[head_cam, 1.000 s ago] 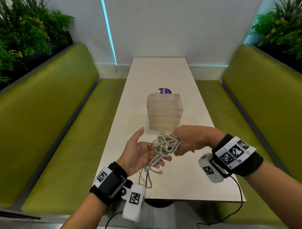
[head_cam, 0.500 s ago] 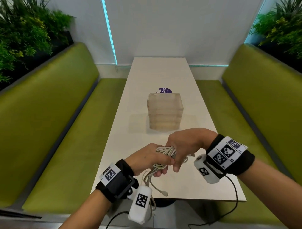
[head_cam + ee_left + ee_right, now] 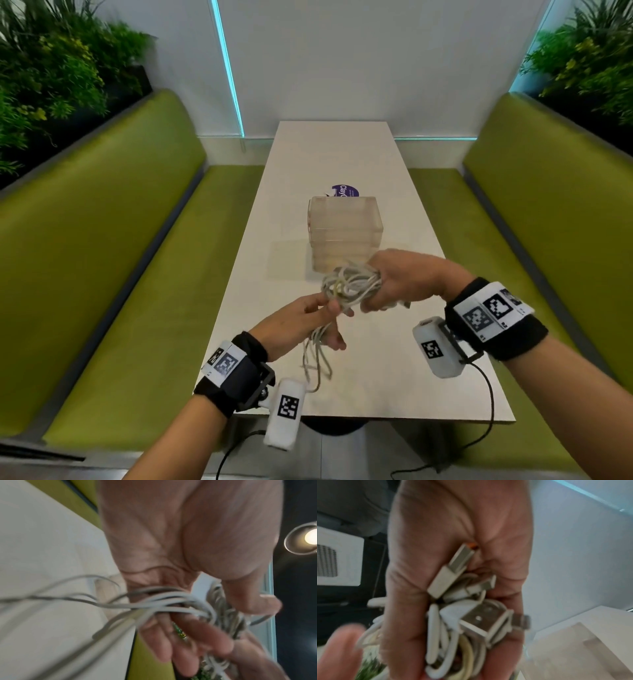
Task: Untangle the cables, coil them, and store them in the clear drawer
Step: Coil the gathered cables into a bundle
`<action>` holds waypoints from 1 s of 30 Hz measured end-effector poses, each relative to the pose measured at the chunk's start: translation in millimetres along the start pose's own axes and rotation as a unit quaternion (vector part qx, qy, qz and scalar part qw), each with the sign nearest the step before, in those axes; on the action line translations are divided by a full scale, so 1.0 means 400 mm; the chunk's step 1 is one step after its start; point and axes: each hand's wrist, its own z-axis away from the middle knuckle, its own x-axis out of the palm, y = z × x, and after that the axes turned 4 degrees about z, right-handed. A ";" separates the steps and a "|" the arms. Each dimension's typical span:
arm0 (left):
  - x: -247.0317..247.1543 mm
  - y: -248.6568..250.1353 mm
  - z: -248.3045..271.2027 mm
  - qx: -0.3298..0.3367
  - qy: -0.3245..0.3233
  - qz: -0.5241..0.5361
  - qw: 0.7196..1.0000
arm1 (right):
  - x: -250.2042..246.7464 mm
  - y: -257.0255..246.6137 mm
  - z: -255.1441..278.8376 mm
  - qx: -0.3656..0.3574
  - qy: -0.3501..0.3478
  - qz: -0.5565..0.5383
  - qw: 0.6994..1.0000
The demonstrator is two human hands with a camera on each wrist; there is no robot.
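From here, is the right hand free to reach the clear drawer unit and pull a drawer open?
Probably not yet. The right hand grips the cable bundle, plugs against its palm. The drawer unit stands just beyond, path unblocked; the left hand holds strands too.

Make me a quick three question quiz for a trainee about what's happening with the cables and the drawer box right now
1. True or false: the clear drawer unit already holds a coiled cable.
2. Which hand grips the main bundle of white cables?
A. left hand
B. right hand
C. neither
3. Fill in: loose cable strands hang down from the ____ hand toward the table.

Key
1. False: the drawers look shut and nothing shows inside; every cable is in the hands.
2. B: the right hand is curled round the bundle, plugs against its palm.
3. Left: the left hand pinches the strands.
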 end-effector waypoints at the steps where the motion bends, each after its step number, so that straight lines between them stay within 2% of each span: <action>1: -0.006 -0.006 0.000 0.013 0.014 -0.010 1.000 | -0.015 0.002 0.004 0.006 0.019 -0.011 1.000; 7: -0.028 -0.008 -0.007 0.062 0.041 -0.054 0.996 | -0.046 0.000 0.005 0.013 0.106 -0.029 0.994; 12: -0.031 -0.014 0.000 0.109 0.082 -0.056 0.989 | -0.040 0.005 -0.001 0.032 0.134 -0.098 0.986; 15: -0.015 -0.011 -0.005 0.134 0.138 0.003 0.981 | -0.017 0.007 -0.009 0.035 0.171 -0.181 0.968; 18: 0.004 0.011 -0.027 0.174 0.227 0.083 0.955 | 0.043 -0.001 -0.027 0.036 0.219 -0.273 0.936; 20: 0.014 0.020 -0.044 0.193 0.275 0.114 0.935 | 0.088 -0.013 -0.046 0.037 0.237 -0.276 0.931; 22: 0.022 0.025 -0.050 0.195 0.295 0.148 0.924 | 0.118 -0.031 -0.061 0.040 0.250 -0.256 0.933; 26: 0.038 0.040 -0.047 0.183 0.313 0.200 0.910 | 0.144 -0.057 -0.074 0.026 0.245 -0.214 0.945; 30: 0.051 0.044 -0.040 0.170 0.339 0.194 0.905 | 0.144 -0.055 -0.066 0.007 0.160 -0.288 0.944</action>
